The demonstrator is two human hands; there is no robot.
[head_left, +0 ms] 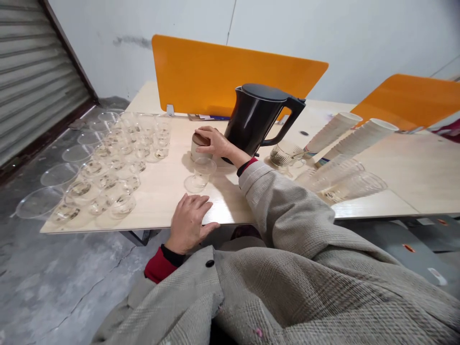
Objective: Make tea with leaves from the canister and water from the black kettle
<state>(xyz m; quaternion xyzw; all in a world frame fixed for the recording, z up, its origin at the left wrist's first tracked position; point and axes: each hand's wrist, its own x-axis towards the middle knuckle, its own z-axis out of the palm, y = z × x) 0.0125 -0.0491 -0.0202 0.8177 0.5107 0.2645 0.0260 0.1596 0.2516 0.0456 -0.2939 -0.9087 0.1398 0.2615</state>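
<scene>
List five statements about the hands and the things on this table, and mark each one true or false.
1. The right hand grasps a small brown-lidded container beside the black kettle. True.
2. The left hand holds a paper cup. False: it lies flat on the table edge and holds nothing.
3. The kettle's lid is open. False: it is shut.
4. The paper cup stacks lie on their sides. True.
5. The dividers are blue. False: they are orange.
</scene>
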